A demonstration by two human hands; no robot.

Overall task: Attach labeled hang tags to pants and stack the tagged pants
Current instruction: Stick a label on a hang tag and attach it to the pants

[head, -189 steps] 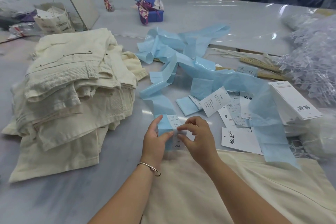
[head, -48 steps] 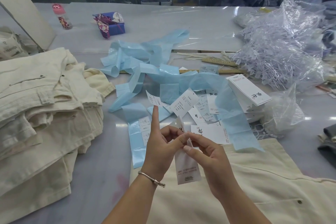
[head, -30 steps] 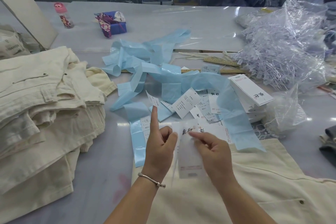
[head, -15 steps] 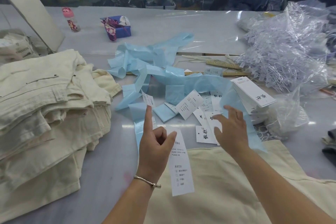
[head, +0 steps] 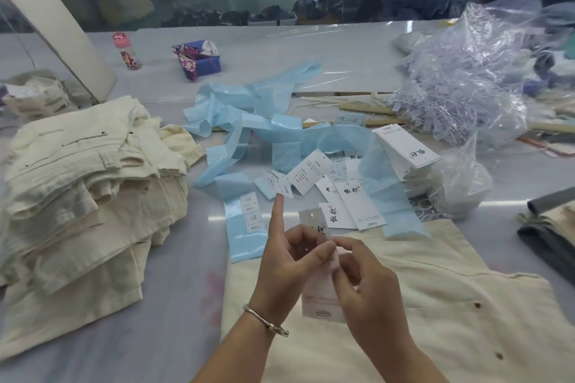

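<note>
While the cream pants (head: 435,305) lie flat beneath, left hand (head: 289,261) and right hand (head: 364,283) both pinch one white hang tag (head: 320,295) (index finger carrying a sticker, probably for labelling it).

Head-worn view — forward, downward, close

A glossy pale grey table (head: 174,314) holds stacked cream cotton pants (head: 87,183), tangled light-blue backing strips (head: 249,109), white paper hang tags (head: 357,205) and clear plastic fasteners (head: 460,87).
</note>
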